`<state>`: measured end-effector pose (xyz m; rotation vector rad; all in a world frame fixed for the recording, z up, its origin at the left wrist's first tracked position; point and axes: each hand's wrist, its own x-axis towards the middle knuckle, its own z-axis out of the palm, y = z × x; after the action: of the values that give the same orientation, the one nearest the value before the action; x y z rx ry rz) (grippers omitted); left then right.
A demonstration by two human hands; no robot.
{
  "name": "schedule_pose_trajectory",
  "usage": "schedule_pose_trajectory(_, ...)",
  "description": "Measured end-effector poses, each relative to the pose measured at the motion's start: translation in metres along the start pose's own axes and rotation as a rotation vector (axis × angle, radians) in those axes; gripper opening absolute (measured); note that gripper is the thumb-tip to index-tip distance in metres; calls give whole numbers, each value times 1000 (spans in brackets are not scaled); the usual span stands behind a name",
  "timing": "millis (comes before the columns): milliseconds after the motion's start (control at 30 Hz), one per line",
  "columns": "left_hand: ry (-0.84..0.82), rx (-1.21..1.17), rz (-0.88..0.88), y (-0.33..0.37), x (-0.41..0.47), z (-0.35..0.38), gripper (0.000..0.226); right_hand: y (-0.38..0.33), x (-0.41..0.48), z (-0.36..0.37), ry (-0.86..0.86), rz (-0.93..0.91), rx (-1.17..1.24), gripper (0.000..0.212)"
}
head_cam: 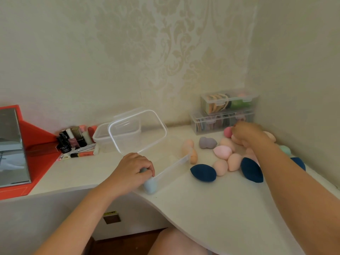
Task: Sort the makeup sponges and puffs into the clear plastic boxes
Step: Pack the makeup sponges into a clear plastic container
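Head view: left hand pinches blue sponge at box corner, likely loading; right hand curls into sponge pile, grip unclear.

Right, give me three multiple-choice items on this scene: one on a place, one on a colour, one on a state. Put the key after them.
1. Where do the two stacked clear boxes stand?
A. On the red tray
B. At the back right corner of the table
C. On the person's lap

2. What colour is the sponge that the left hand grips?
A. Light blue
B. Pink
C. Dark blue

3. How is the upper stacked box?
A. Open and empty
B. Tipped on its side
C. Lid shut, puffs inside

Key: 1 B, they sit in the far right corner of the tabletop; 2 A, pale blue shows below the gripping hand; 3 C, its lid lies flat over the puffs seen through the clear wall.
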<state>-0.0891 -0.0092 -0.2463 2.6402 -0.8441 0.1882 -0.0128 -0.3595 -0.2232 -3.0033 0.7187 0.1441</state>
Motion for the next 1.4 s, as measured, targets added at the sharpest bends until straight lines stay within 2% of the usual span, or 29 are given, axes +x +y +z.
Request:
schedule_pose_trajectory(100, 30, 20, 3, 3, 0, -1, 47, -1, 2, 1, 51, 33, -26, 37)
schedule_pose_trajectory(300, 49, 19, -8, 5, 1, -1, 57, 6, 12, -1, 243, 9, 297, 21)
schedule_pose_trajectory(467, 59, 14, 1, 4, 0, -1, 59, -4, -7, -28, 399, -26, 364, 28)
schedule_pose_trajectory(567, 72, 12, 5, 6, 0, -1, 64, -21, -32, -55, 460, -209, 446, 29)
schedule_pose_trajectory(633, 76, 14, -1, 7, 0, -1, 64, -34, -52, -68, 410, -378, 534, 26)
schedule_pose_trajectory(733, 75, 13, -10, 6, 0, 0, 61, -57, -90, -75, 169, -629, 697, 24)
schedule_pose_trajectory(867, 93, 10, 2, 5, 0, 0, 64, -102, -124, -52, -26, -848, 580, 30)
schedule_pose_trajectory(933, 105, -1, -1, 6, -1, -1, 65, -123, -130, -32, -78, -872, 513, 35)
schedule_pose_trajectory(1033, 94, -2, -8, 7, -3, -2, 64, -147, -133, -4, -53, -886, 422, 38)
schedule_pose_trajectory(1200, 63, -101, -98, 6, -7, -2, 23, -166, -130, 12, 14, -879, 485, 27)
schedule_pose_trajectory(1300, 25, -145, -122, 3, -9, -3, 24, -167, -128, 14, 2, -865, 500, 24)
schedule_pose_trajectory(1400, -9, -142, -128, 3, -8, -3, 27, -163, -128, 13, -111, -830, 573, 27)
